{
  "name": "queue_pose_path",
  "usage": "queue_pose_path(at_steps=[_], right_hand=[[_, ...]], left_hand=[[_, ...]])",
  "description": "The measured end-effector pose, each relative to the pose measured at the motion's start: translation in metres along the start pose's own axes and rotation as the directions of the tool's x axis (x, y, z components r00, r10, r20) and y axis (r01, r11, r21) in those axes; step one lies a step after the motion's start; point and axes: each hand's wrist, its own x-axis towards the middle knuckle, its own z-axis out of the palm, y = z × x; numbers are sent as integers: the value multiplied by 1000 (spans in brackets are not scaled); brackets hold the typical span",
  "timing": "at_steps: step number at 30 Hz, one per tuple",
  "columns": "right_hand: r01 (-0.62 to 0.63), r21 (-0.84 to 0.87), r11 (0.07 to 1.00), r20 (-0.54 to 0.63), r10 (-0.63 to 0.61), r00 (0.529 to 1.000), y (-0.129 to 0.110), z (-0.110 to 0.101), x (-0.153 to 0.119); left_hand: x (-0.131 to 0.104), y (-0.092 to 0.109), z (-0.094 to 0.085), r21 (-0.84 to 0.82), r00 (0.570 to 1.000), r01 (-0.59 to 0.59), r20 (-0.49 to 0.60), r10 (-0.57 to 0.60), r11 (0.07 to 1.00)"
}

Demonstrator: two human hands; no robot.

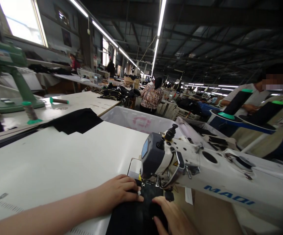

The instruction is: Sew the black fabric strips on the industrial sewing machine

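Observation:
A piece of black fabric [131,220] lies on the sewing machine bed and runs up under the needle area of a white sewing machine [210,169]. My left hand [119,192] rests on the fabric's left side, fingers stretched towards the needle and thumb laid on the cloth. A small white bit shows by its fingertips, too small to name. On the right side of the cloth, my right hand [174,217] touches it with thumb and forefinger spread apart. Its other fingers are hidden. The presser foot and needle are hard to make out behind the machine head [153,156].
A white table [82,163] spreads to the left, with black fabric pieces [78,120] at its far edge. Beyond stand a white plastic bin [141,120], thread spools [30,112] and a green fan stand [19,78]. Black thread cones [239,102] stand at right. Several people work farther off.

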Motion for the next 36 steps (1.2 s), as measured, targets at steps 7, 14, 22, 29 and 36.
queue_pose_path(at_steps=[7,14,22,29,36], right_hand=[[-358,251,899,108,341,934,-12,3,32],[-437,315,843,106,427,898,-5,15,24],[-512,400,760,55,537,841,-18,-3,37],[-606,422,675,209,578,789,11,-5,57],[-709,239,663,40,723,690,-22,-12,58]], left_hand=[[-1,0,3,-3,1000,6,-20,-6,1000],[-1,2,3,-26,998,-11,-65,9,1000],[0,-2,13,23,989,-55,-140,58,998],[-25,-32,-13,38,994,2,-113,2,999],[-44,-77,-28,85,955,218,-224,-195,972]])
